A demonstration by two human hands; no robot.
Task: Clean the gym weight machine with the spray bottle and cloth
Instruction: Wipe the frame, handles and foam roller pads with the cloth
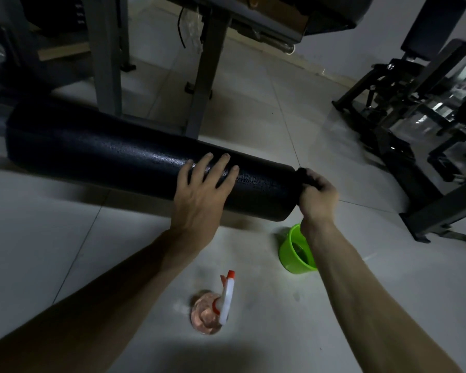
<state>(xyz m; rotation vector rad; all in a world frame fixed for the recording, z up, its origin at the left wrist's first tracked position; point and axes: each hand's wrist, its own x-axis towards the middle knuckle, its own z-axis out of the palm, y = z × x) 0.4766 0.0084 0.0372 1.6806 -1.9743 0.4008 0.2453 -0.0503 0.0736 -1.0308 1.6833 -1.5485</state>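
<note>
While flat on the roller pad (105, 149), left hand (199, 195) spread; right hand (318, 195) tight around the cloth (306, 175) at its end.

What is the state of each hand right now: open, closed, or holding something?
Left hand: open, fingers spread flat on the black roller pad.
Right hand: closed, gripping a dark cloth at the pad's end.

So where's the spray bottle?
The spray bottle stands on the floor, low centre of the head view, left of the green bucket, nearer than the black roller pad.
</note>
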